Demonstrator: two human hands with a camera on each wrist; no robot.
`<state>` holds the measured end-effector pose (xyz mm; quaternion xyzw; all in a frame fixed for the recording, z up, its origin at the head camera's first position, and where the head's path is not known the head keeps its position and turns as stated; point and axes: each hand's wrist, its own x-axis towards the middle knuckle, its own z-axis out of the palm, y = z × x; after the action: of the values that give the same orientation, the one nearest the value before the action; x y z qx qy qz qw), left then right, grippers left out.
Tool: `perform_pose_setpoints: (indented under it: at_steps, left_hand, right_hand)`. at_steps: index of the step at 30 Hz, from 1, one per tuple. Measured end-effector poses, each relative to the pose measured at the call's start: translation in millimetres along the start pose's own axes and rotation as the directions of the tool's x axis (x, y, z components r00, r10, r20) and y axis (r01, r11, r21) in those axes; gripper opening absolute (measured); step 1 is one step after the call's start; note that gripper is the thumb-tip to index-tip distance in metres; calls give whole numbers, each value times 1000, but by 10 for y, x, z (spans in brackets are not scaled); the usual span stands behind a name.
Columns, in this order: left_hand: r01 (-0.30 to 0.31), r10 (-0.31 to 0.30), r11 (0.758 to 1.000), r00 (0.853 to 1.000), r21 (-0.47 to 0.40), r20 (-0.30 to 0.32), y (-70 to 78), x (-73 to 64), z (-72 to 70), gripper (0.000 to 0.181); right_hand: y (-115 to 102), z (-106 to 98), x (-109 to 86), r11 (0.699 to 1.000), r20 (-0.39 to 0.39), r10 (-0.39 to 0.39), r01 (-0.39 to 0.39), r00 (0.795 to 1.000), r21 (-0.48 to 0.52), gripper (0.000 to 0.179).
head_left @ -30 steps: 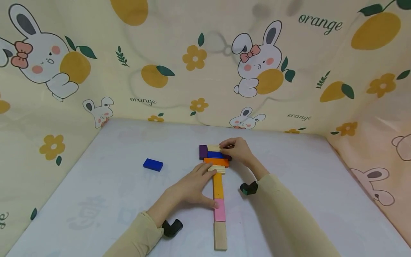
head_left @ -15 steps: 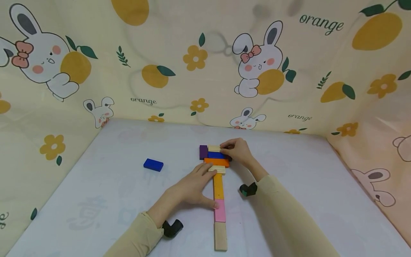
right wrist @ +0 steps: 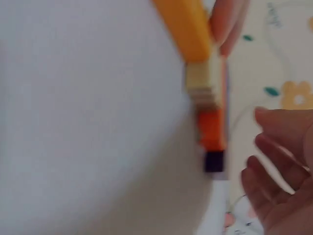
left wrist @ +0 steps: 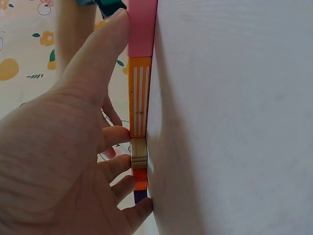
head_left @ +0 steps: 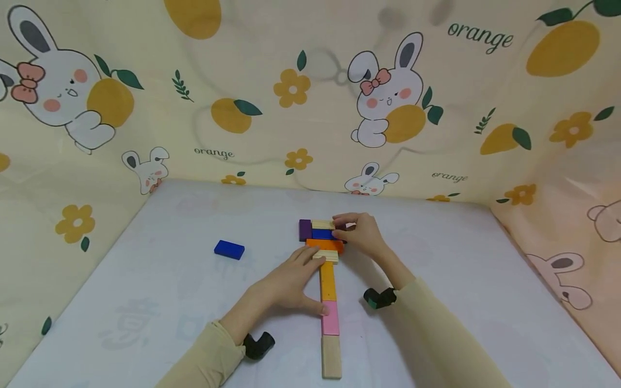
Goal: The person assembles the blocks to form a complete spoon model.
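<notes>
A line of wooden blocks lies on the white surface: a plain block [head_left: 331, 357], a pink block [head_left: 330, 320], a yellow block [head_left: 328, 281], a grooved pale block [head_left: 328, 254] and an orange block [head_left: 321, 244]. Beyond the orange one are a blue block [head_left: 321, 234], another pale block [head_left: 322, 224] and a purple block [head_left: 304, 230]; a dark purple block [right wrist: 214, 161] appears in the right wrist view. My left hand [head_left: 291, 280] touches the pink block with its thumb, other fingers resting along the pale and orange blocks. Fingers loosely bent, my right hand [head_left: 364, 235] holds nothing just off the far end.
A loose blue block [head_left: 229, 250] lies to the left of the row. Behind the surface hangs a cream cloth [head_left: 262, 64] printed with rabbits and oranges. A dark wrist camera sits at each sleeve.
My right hand comes slightly away from the far blocks, and its wrist shifts a little right and down. The left hand keeps its place along the row.
</notes>
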<state>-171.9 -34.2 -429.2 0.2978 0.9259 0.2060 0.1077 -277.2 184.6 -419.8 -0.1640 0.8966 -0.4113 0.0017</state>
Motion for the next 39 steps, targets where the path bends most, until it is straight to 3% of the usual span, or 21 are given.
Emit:
perform_pose_setpoints:
  at_steps: [7,14,22,39]
  left_hand:
    - [-1,1,1000,1000,0,-9,-7,-13,-17,109]
    - [9,-9,1000,1000,-14,-2,4,-9,-16,109]
    - [11,-11,1000,1000,-9,8,6,-8,-8,109]
    - [15,-15,1000,1000,-3,14,33,-12,-2,109]
  right_hand:
    - [-165,-66,-310,1000,-1,-28,28,1000,-4,34]
    - [-88,-95,-510,999,4,-16,17,1000,-42,48]
    - [24,17,-546,993,119,17,-3,993,-118,69]
    - [-47,61,-587,987,144,52,-29,988,-156,66]
